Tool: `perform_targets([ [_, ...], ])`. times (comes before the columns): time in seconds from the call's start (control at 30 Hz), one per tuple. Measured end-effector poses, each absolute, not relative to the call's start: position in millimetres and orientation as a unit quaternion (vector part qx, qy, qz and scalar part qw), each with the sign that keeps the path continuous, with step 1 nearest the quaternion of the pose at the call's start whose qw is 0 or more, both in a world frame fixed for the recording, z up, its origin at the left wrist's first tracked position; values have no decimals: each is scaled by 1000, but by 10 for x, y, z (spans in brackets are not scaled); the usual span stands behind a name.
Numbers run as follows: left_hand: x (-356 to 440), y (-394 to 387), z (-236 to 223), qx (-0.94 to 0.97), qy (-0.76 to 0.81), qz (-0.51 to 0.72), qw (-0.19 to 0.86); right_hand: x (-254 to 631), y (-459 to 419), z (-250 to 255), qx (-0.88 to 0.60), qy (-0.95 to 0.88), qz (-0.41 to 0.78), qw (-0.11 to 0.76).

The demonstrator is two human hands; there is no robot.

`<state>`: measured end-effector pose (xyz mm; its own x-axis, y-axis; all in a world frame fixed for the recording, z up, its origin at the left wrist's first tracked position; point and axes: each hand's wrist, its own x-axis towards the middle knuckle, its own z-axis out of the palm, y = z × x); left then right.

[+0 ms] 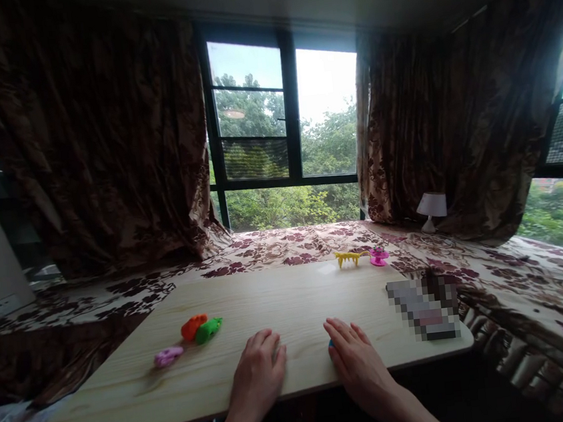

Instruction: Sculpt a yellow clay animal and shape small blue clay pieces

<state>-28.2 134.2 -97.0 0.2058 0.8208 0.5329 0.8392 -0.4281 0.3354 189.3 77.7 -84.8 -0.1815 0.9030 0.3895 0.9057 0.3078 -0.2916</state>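
Note:
My left hand (258,368) rests palm down on the light wooden table (290,290) near its front edge. Its fingers lie nearly flat, and I make out nothing held in it. My right hand (356,357) curves over a small blue lump (330,344), which looks like modelling clay. Only a sliver of blue shows between thumb and index finger; the rest is hidden. Left of my hands lie an orange clay piece (193,327), a green one (208,331) touching it, and a pink one (169,356) a little nearer.
At the table's far edge stand a yellow comb-like figure (347,258) and a magenta figure (379,256). A pixelated flat item (426,313) lies at the right. Beyond the table are a flowered cover (289,242), a small white lamp (431,207), curtains and a window.

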Motion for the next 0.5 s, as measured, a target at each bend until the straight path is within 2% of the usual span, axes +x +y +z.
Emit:
perform_targets([
  [0.17,-264,1346,-969,-777,-539,-326,16,1673,577,-893,-535,-807,-25,250],
  [0.33,-256,1364,-956,-784,-535,-314,19,1332,1117,-763,-553,-792,-31,256],
  [0.5,-269,1356,-951,-787,-528,-318,20,1635,1457,-688,-607,-753,-20,255],
])
